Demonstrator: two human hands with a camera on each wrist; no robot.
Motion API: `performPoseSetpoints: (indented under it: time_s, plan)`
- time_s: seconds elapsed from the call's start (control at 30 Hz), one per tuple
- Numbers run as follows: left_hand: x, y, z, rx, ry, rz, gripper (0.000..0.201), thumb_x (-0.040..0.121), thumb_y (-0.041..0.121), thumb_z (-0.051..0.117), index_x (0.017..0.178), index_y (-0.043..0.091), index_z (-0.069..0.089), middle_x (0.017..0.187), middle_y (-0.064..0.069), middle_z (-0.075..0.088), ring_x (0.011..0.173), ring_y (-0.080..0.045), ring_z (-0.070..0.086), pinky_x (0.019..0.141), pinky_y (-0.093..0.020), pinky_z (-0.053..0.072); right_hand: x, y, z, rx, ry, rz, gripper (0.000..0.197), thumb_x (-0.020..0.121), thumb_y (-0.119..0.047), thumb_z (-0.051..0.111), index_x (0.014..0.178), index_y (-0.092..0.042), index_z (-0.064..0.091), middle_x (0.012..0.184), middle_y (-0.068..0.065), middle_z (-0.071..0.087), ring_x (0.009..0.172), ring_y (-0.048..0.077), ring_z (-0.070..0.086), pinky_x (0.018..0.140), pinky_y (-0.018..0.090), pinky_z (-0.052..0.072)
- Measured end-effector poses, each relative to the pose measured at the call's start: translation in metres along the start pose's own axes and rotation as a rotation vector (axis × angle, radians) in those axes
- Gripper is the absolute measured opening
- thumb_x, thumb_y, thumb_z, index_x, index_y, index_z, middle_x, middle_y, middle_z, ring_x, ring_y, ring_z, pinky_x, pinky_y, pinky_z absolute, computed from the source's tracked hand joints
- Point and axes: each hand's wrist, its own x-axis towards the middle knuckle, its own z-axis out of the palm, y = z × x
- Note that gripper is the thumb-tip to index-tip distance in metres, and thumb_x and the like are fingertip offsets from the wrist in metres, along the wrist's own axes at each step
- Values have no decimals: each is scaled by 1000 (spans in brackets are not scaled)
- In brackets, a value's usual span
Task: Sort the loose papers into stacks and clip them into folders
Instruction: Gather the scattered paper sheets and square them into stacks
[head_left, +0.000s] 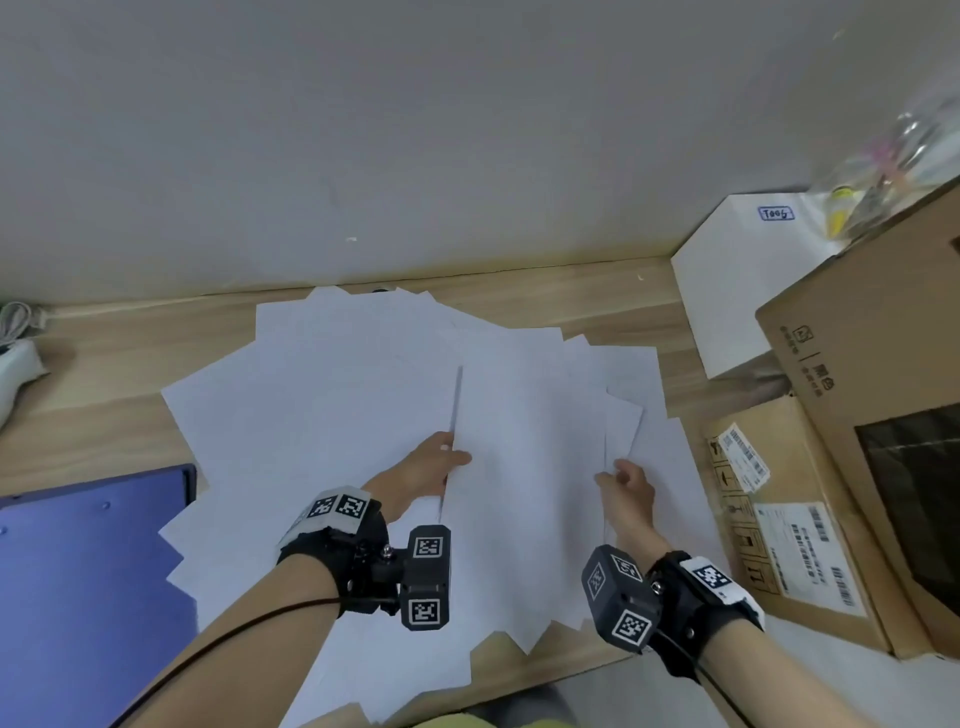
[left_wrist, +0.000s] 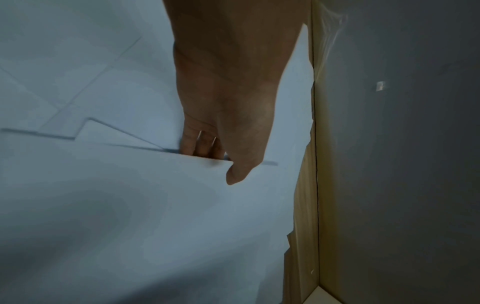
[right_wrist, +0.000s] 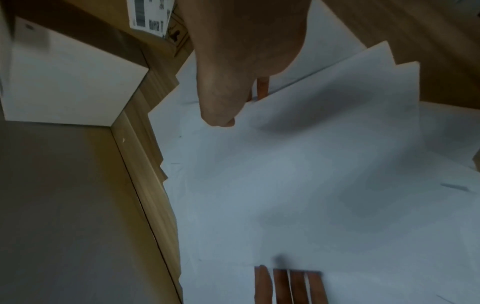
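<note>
Loose white paper sheets (head_left: 322, 415) fanned across wooden surface (head_left: 104, 353), lifted white sheet (head_left: 524, 441) long axis pointing away toward wall, left hand (head_left: 423, 470) and right hand (head_left: 628, 486) pinching its side edges, blue plastic folder (head_left: 78, 571) left

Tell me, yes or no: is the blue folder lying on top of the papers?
No. The blue folder lies left of the papers, its edge tucked under them.

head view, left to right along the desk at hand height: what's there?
Blue folder → left hand, pinching the left edge of a lifted sheet → right hand, pinching its right edge → cardboard boxes. Loose papers lie spread under both hands.
</note>
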Motion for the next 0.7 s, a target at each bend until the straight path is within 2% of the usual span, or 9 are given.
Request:
performPoseSetpoints:
  time_s: [0.1,0.17,0.2,0.33,0.43,0.53,0.6,0.67,0.7]
  plan:
    - [-1,-6,-2,29,-18,19,32,96,20,56,128,13,52,122,-7,64,100,-18,64,75,-23,52,2,-2,8,34,-26,11,30,87,-14,57,114,-3,49,84,6,48,63,18,44,56,26,40]
    - [-5,-12,-5,13,-26,20,31,95,21,58,126,15,55,118,-3,66,98,-13,66,70,-18,51,-2,-3,9,11,-100,-1,17,89,-15,58,102,-6,52,70,4,47,56,16,44,44,20,37]
    - [-9,-13,-6,11,-34,16,30,95,23,59,124,17,57,116,0,67,96,-10,66,67,-16,50,-7,-4,9,-8,-147,-25,11,91,-14,57,97,-5,55,70,4,52,57,16,48,45,18,38]
    - [-22,-25,-21,20,-49,44,29,94,28,62,122,21,59,116,5,67,97,-6,64,71,-15,49,-29,-5,21,-49,-273,-60,19,93,-13,57,110,-9,63,100,3,69,92,20,65,76,30,49]
    - [-35,-35,-41,-19,-21,78,25,94,30,61,117,24,61,111,7,68,96,-8,66,72,-17,51,-35,-21,34,-144,-287,-106,19,94,-10,53,111,-5,60,96,2,67,86,19,64,69,26,49]
    - [-47,-50,-70,-96,101,81,9,96,26,56,99,21,63,98,1,67,81,-13,65,72,-22,51,-44,-56,52,-279,-350,-220,17,96,-4,47,109,-10,56,101,5,63,76,11,59,57,16,47]
    - [-54,-64,-93,-180,249,73,11,97,18,51,97,20,62,97,-1,62,75,-13,59,67,-22,49,-47,-79,68,-405,-368,-287,20,96,-6,46,115,-9,54,116,5,58,92,19,57,75,24,46]
    - [-68,-80,-116,-256,375,71,14,97,13,48,104,17,59,101,-3,57,76,-14,55,66,-22,45,-48,-99,89,-517,-348,-351,33,97,-5,45,127,5,50,128,9,51,112,26,53,92,36,43]
    - [-74,-90,-126,-276,408,67,16,97,12,48,110,15,56,105,-4,54,80,-15,53,69,-24,44,-46,-106,101,-564,-345,-381,35,96,-2,43,128,13,46,133,18,48,115,27,51,92,39,44]
